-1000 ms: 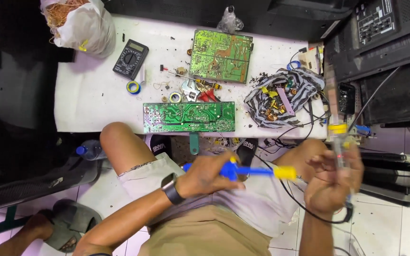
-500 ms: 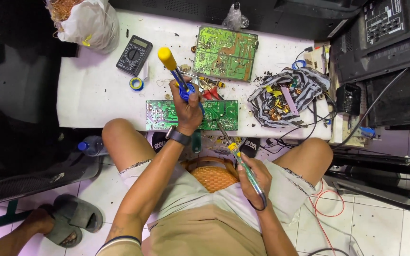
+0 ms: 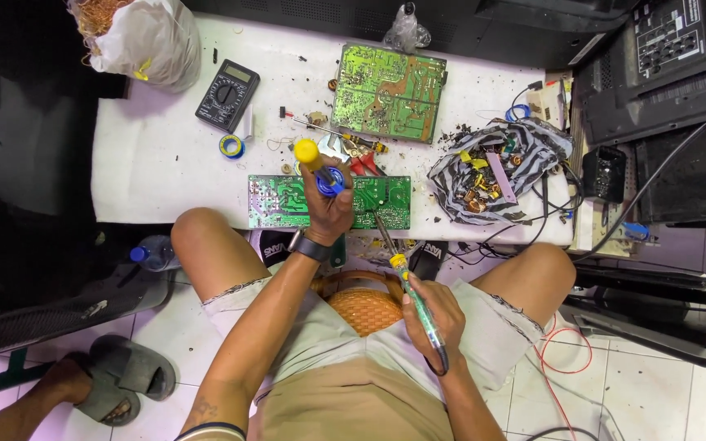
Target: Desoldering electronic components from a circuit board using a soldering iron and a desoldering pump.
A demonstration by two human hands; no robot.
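1. Gripped in the left hand [image 3: 327,211] is a blue desoldering pump [image 3: 320,167] with a yellow plunger knob; the fingers are wrapped tight round its barrel, and its lower end stands on the near green circuit board [image 3: 279,201].
2. Right hand [image 3: 432,317] is closed round the handle of a soldering iron [image 3: 408,282], pencil-fashion. Its tip [image 3: 379,224] points up toward the right part of that same board; whether it touches the board I cannot tell.
3. Progress, as I judge it: work on the near circuit board looks mid-way. Loose parts and bits lie just beyond the board, which suggests some components are already off, while both tools are held at it, so more joints seem left to do.
4. Pose: the left forearm reaches forward from between the knees, wrist with a dark watch [image 3: 310,247] just below the board's near edge. The right hand sits lower, over the lap, well short of the board, elbow tucked in.
5. Beyond the board lie a second green circuit board [image 3: 390,91], a multimeter [image 3: 228,95] to its left, and a striped cloth of parts [image 3: 496,171] to the right.
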